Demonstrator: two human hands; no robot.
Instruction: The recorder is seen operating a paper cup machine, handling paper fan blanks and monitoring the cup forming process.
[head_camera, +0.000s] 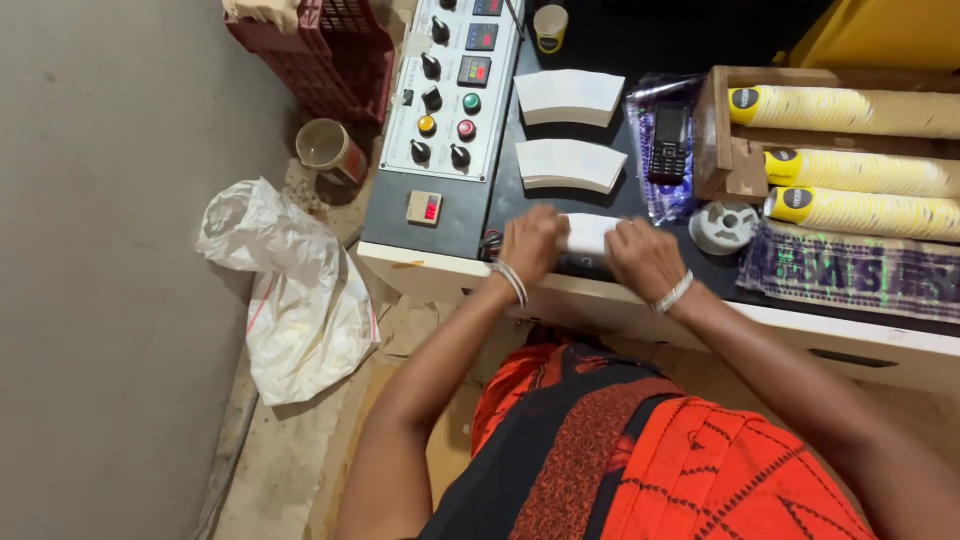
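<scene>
**Two hands grip a white stack at the front edge of a machine desk**

Seen from above, a person in a red and black patterned garment holds a small stack of white paper blanks at the centre of the frame, just inside the near edge of the dark desk. The left hand is curled closed over the stack's left end, and the right hand is closed over its right end; both wrists wear metal bangles. Directly above the hands lie two more fan-shaped stacks of white blanks, one in mid-frame and one farther up, each apart from the other. To the right of them a dark keypad phone rests on a purple plastic wrapper, and a white tape roll sits just beside the right hand. At the far right, sleeves of nested yellow paper cups lie on their sides in a wooden tray. A control panel with black knobs, coloured buttons and small red displays fills the upper centre-left. On the floor at left are a crumpled white plastic bag, a brown cup and a red crate.
</scene>
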